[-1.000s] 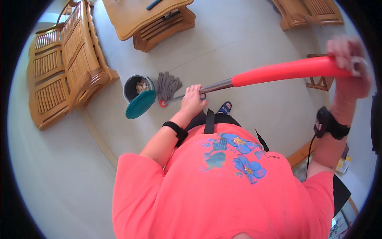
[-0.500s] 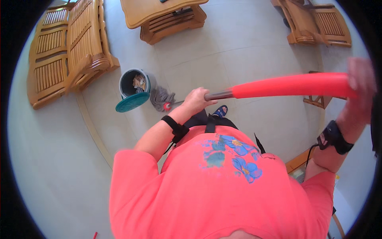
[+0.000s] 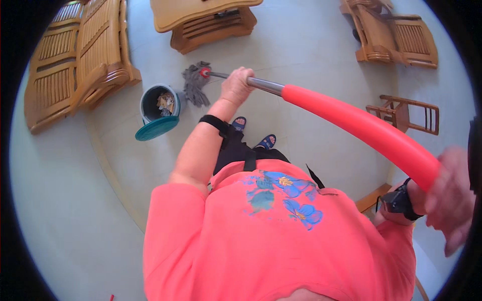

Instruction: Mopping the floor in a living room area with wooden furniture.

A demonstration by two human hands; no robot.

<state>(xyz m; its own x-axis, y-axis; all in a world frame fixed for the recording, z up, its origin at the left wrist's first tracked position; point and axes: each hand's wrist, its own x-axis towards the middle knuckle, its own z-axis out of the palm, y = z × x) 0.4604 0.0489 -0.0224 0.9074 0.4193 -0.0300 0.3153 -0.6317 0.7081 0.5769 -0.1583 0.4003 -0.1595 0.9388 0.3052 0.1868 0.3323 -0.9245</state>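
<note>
A mop with a red grip sleeve and a metal shaft slants across in front of me. My left hand is closed around the shaft, below the red sleeve. At the sleeve's upper end, on the right, my right hand holds the mop; motion blurs its fingers. The grey mop head, with a red collar, lies on the floor at the far left, beside a bucket-like bin. Crumpled scraps lie in the bin, and its green lid hangs open.
A slatted wooden bench stands at the left and a wooden coffee table ahead. On the right are a wooden chair and a small wooden stool. My sandalled feet are on the pale tiled floor.
The mop head has moved forward, from beside the bin's near side to beyond it. My left hand has gone forward and left, while my right hand has dropped nearer, tilting the handle.
</note>
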